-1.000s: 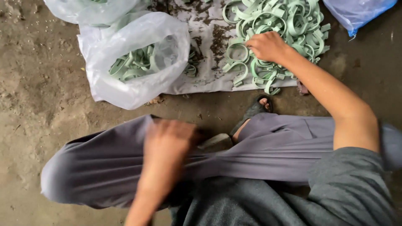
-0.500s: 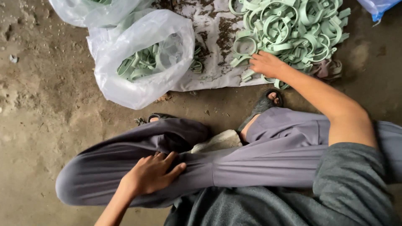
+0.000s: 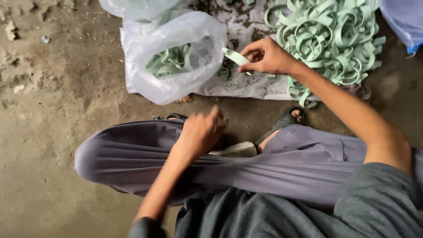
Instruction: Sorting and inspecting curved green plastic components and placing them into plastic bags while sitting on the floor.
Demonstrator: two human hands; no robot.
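**Head view: one pale green clip pinched at the mouth of the bag**

Head camera, looking down, gives me my right hand closed on a pale green curved plastic clip, thumb and fingertips pinching one end while the other end points at the opening of the translucent white plastic bag. The clip hangs just beside the bag's rim, above the sheet, not inside the bag.

My left hand is over my raised knee with the fingers loosely curled and holding nothing; it is a little blurred, so I cannot tell whether it touches the cloth of the grey-lilac trousers.

The bag lies on its side and holds a small heap of the same green clips, seen through the film. A second clear bag sits behind it at the top edge, its contents too cut off to tell. Right of my right hand a big loose pile of pale green split-ring clips rests on a dirty white sheet strewn with dark crumbs. A blue plastic bag shows at the top right corner.

Everything sits on a bare, rough earth-coloured floor. A dark sandal on my foot sits just below the sheet's edge.
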